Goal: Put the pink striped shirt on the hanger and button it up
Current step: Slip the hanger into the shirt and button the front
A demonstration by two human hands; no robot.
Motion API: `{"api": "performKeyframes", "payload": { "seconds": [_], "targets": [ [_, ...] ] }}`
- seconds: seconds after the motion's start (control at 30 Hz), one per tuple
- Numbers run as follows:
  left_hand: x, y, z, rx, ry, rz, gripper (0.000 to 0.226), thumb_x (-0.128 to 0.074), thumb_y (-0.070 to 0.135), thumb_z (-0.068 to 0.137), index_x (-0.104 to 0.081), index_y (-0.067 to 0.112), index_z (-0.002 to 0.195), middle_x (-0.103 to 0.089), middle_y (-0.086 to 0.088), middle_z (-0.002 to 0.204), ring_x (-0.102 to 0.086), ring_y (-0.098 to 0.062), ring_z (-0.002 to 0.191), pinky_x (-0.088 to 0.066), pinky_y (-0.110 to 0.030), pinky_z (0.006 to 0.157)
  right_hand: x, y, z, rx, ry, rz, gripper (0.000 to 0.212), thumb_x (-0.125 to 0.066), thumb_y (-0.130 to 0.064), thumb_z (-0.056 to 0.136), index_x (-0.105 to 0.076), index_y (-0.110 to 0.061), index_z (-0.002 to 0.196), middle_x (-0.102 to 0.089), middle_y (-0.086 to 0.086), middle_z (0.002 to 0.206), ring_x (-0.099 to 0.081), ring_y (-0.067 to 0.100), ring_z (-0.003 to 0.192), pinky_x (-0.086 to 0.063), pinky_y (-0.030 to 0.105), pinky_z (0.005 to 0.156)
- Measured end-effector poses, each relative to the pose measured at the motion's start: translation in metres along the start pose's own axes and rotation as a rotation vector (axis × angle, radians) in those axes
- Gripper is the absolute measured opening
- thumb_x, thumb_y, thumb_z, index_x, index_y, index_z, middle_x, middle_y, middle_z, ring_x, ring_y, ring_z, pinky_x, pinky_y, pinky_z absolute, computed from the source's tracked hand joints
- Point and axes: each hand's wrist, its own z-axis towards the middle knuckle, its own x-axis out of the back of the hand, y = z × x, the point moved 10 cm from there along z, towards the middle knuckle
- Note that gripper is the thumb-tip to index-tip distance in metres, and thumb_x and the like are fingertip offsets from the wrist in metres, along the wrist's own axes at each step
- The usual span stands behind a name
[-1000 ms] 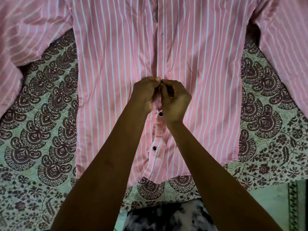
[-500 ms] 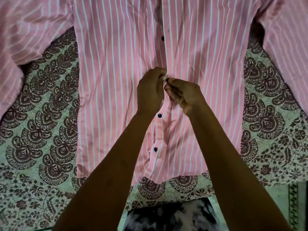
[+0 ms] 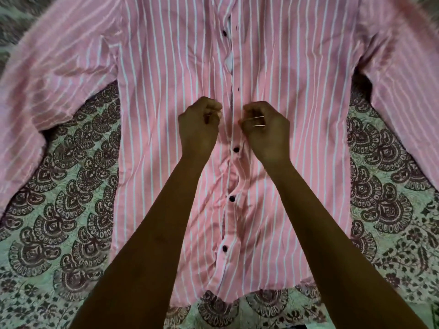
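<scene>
Two hands hover over the pink striped shirt, spread flat on a patterned bedsheet: left hand and right hand, both fists curled and apparently holding nothing, flank the placket. Three fastened buttons lie nearer the wrists; bare sheet borders both sides.

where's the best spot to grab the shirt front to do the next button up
Pinch the overlapping placket edge just above the top fastened button, coming from the right side with the right hand. The edge lies flat and free there, with an empty buttonhole showing higher up.
</scene>
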Motion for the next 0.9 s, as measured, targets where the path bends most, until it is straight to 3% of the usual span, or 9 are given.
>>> {"api": "performKeyframes", "payload": {
  "seconds": [0.07,0.17,0.27,0.33,0.47,0.57,0.67,0.8,0.9],
  "targets": [
    [-0.002,0.007,0.019,-0.021,-0.006,0.000,0.026,-0.049,-0.006,0.077,-0.068,0.009,0.087,-0.065,0.003,0.075,-0.066,-0.017,0.072,-0.056,-0.038,0.078,-0.017,-0.006,0.014,0.061,-0.066,-0.132,0.038,-0.068,-0.012,0.071,-0.060,-0.005,0.108,-0.063,0.011,0.100,-0.061,0.022,0.084,-0.049,0.030,0.076],
    [-0.013,0.019,0.044,-0.060,-0.068,-0.001,0.034,-0.045,-0.011,0.074,-0.071,0.008,0.087,-0.068,-0.001,0.078,-0.067,-0.019,0.075,-0.055,-0.033,0.080,-0.035,-0.002,0.036,0.062,-0.146,-0.383,0.050,-0.073,-0.017,0.070,-0.051,-0.006,0.114,-0.053,0.014,0.109,-0.056,0.026,0.090,-0.048,0.035,0.074],
    [-0.030,0.030,0.057,-0.142,-0.169,0.165,0.030,-0.050,-0.007,0.073,-0.073,0.007,0.087,-0.072,-0.005,0.085,-0.067,-0.019,0.083,-0.050,-0.022,0.081,-0.039,-0.002,0.050,0.069,-0.112,-0.558,0.046,-0.070,-0.018,0.072,-0.047,-0.003,0.109,-0.053,0.015,0.105,-0.056,0.031,0.086,-0.048,0.036,0.066],
    [-0.038,0.031,0.061,-0.191,-0.216,0.282,0.027,-0.053,-0.001,0.071,-0.073,0.008,0.086,-0.073,-0.008,0.089,-0.067,-0.022,0.088,-0.047,-0.025,0.083,-0.034,-0.002,0.056,0.072,-0.063,-0.597,0.038,-0.062,-0.016,0.078,-0.047,-0.001,0.109,-0.057,0.017,0.101,-0.057,0.034,0.083,-0.041,0.034,0.061],
    [-0.044,0.030,0.057,-0.187,-0.193,0.454,0.018,-0.061,0.010,0.076,-0.071,0.011,0.092,-0.068,-0.010,0.097,-0.062,-0.027,0.092,-0.047,-0.033,0.079,-0.010,0.004,0.059,0.045,0.049,-0.301,0.014,-0.056,-0.011,0.082,-0.061,-0.002,0.091,-0.066,0.014,0.077,-0.057,0.027,0.068,-0.038,0.028,0.061],
    [-0.044,0.037,0.051,-0.222,-0.154,0.593,0.015,-0.055,0.012,0.084,-0.069,0.011,0.088,-0.064,-0.011,0.095,-0.059,-0.030,0.089,-0.044,-0.033,0.069,-0.006,0.029,0.058,-0.149,0.047,0.032,0.007,-0.063,-0.010,0.081,-0.068,-0.006,0.083,-0.064,0.003,0.070,-0.060,0.018,0.069,-0.049,0.030,0.075],
    [-0.045,0.038,0.048,-0.218,-0.170,0.613,0.015,-0.059,0.019,0.084,-0.068,0.009,0.091,-0.062,-0.012,0.097,-0.058,-0.030,0.092,-0.046,-0.035,0.072,-0.008,0.045,0.051,-0.305,0.067,0.261,0.009,-0.068,-0.005,0.077,-0.069,-0.014,0.076,-0.063,-0.003,0.067,-0.059,0.013,0.070,-0.050,0.035,0.084],
    [-0.045,0.029,0.048,-0.074,-0.160,0.498,0.008,-0.065,0.018,0.079,-0.068,0.011,0.082,-0.067,-0.007,0.093,-0.062,-0.027,0.089,-0.051,-0.036,0.076,-0.013,0.051,0.043,-0.379,0.086,0.388,0.025,-0.069,-0.004,0.077,-0.065,-0.027,0.067,-0.064,-0.010,0.061,-0.059,0.011,0.065,-0.050,0.035,0.077],
    [-0.031,0.024,0.056,0.074,-0.099,0.280,0.006,-0.068,0.016,0.076,-0.071,0.012,0.075,-0.071,-0.005,0.085,-0.066,-0.023,0.083,-0.052,-0.031,0.079,-0.012,0.053,0.041,-0.377,0.119,0.397,0.019,-0.068,-0.007,0.078,-0.066,-0.024,0.071,-0.066,-0.006,0.070,-0.063,0.015,0.074,-0.052,0.041,0.088]
  ]
}}
